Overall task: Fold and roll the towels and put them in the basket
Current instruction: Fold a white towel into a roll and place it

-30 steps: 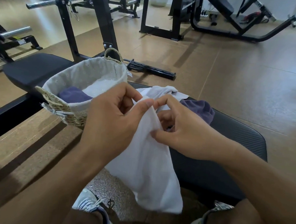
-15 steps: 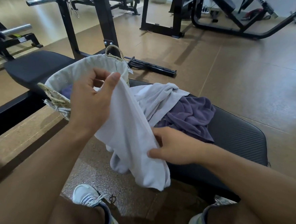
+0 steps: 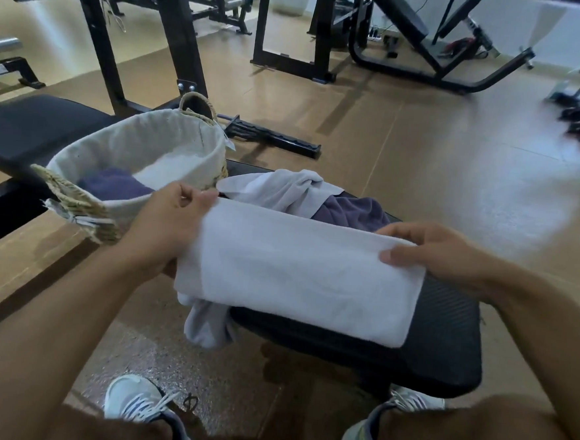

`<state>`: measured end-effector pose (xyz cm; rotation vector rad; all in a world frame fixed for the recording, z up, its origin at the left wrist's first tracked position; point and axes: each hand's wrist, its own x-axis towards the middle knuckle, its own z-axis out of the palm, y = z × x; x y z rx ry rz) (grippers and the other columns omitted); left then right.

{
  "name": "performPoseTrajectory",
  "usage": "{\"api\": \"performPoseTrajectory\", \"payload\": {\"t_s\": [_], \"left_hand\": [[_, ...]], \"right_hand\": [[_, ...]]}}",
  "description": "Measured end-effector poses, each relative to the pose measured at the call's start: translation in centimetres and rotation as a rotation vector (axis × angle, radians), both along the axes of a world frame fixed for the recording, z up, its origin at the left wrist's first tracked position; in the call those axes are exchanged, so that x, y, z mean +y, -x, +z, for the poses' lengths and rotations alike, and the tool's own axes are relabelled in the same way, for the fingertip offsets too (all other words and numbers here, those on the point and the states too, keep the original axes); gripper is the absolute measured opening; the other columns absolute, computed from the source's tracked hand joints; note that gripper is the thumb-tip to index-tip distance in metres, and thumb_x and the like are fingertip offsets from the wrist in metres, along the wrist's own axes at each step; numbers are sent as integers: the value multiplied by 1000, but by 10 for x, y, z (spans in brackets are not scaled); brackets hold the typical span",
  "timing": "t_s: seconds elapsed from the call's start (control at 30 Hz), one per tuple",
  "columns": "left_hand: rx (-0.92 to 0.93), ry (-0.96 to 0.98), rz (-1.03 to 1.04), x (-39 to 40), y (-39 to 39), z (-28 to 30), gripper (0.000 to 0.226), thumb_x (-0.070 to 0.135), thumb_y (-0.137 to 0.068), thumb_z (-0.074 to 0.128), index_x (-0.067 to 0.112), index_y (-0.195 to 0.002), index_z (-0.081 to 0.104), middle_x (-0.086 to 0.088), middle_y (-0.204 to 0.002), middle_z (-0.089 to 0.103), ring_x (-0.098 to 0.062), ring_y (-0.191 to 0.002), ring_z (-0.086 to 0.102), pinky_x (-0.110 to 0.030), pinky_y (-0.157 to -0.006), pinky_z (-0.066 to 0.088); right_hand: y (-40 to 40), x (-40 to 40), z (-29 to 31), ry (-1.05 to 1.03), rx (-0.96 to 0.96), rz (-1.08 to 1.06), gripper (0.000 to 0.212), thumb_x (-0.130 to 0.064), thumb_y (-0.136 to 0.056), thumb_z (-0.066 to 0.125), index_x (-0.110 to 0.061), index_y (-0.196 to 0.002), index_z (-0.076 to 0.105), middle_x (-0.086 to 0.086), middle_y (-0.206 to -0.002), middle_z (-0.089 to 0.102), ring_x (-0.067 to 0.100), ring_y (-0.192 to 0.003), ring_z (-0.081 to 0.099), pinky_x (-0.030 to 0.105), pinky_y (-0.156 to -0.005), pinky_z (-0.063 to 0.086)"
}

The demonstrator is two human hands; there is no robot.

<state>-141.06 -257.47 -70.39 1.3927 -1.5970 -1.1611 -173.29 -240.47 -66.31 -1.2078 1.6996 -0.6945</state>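
Basket mouth open above; towel pile crowds bench.

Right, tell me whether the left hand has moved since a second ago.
Yes. The left hand has swung left, away from the right hand, toward the basket, stretching the white towel across the bench.

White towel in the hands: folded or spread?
Folded: the white towel forms a doubled band with a thick lower edge, stretched between left hand and right hand.
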Motion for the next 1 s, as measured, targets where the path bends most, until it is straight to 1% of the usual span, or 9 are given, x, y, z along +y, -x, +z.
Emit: {"api": "performPoseTrajectory", "payload": {"t_s": [0.07, 0.13, 0.2, 0.33, 0.43, 0.5, 0.67, 0.87, 1.0], "left_hand": [[-145, 13, -48, -4, 4, -9, 50, 55, -94, 61, 5, -93, 64, -15, -82, 71, -23, -68, 62, -40, -62, 48], [-181, 20, -63, -8, 5, -13, 54, 57, -92, 60, 3, -89, 63, -11, -73, 65, -22, -65, 57, -40, -61, 45], [-129, -14, -73, -10, 7, -16, 47, 53, -93, 63, 5, -92, 62, -6, -76, 65, -23, -69, 58, -40, -61, 47], [-98, -59, -59, -14, 5, -21, 30, 43, -97, 64, 13, -94, 59, -12, -87, 68, -27, -76, 60, -46, -64, 52], [-60, -61, -62, -13, 1, -21, 26, 43, -96, 66, 19, -91, 59, -8, -87, 68, -25, -75, 61, -45, -64, 51], [-11, -66, -69, -11, 1, -19, 23, 39, -97, 66, 18, -92, 58, -5, -81, 66, -23, -70, 58, -40, -61, 50], [133, -94, -113, -2, 0, -11, 16, 30, -98, 63, 17, -93, 56, -3, -78, 65, -20, -65, 59, -37, -55, 49], [137, -77, -130, 2, -4, -6, 16, 32, -98, 63, 19, -90, 56, 10, -63, 68, -16, -60, 60, -37, -50, 50], [132, -96, -156, 2, -8, 2, 13, 28, -98, 62, 18, -91, 57, 9, -66, 71, -12, -60, 65, -32, -49, 54]], "right_hand": [[11, 0, -9, 36, -4, -105, 14, -13, -90, 72, -13, -105, 73, 3, -97, 78, 18, -86, 74, 22, -68, 57], [15, -2, -16, 113, -18, -222, 16, -14, -88, 76, -8, -102, 71, 5, -91, 78, 15, -79, 73, 20, -64, 57], [16, -4, -21, 184, -9, -280, 16, -13, -87, 76, -5, -98, 69, 4, -86, 78, 12, -75, 72, 19, -63, 58], [15, -6, -23, 167, -44, -286, 20, -26, -85, 74, -8, -93, 73, 4, -88, 77, 17, -81, 71, 35, -80, 60], [17, 0, -17, 85, -81, -231, 26, -30, -85, 71, -5, -92, 74, 7, -90, 76, 13, -80, 71, 25, -74, 61], [19, 3, -15, 32, -116, -198, 30, -31, -82, 72, -2, -90, 74, 10, -93, 76, 15, -82, 71, 24, -75, 62], [25, 6, -15, -68, -114, -151, 24, -32, -74, 79, -9, -78, 75, 20, -102, 75, 26, -94, 71, 40, -93, 58], [25, 5, -14, -16, -62, -262, 35, -30, -59, 88, -6, -79, 71, 21, -97, 76, 26, -87, 73, 39, -86, 61], [27, 4, -14, 75, -30, -315, 39, -22, -53, 89, -2, -81, 68, 22, -93, 76, 31, -88, 74, 41, -83, 62]]}}
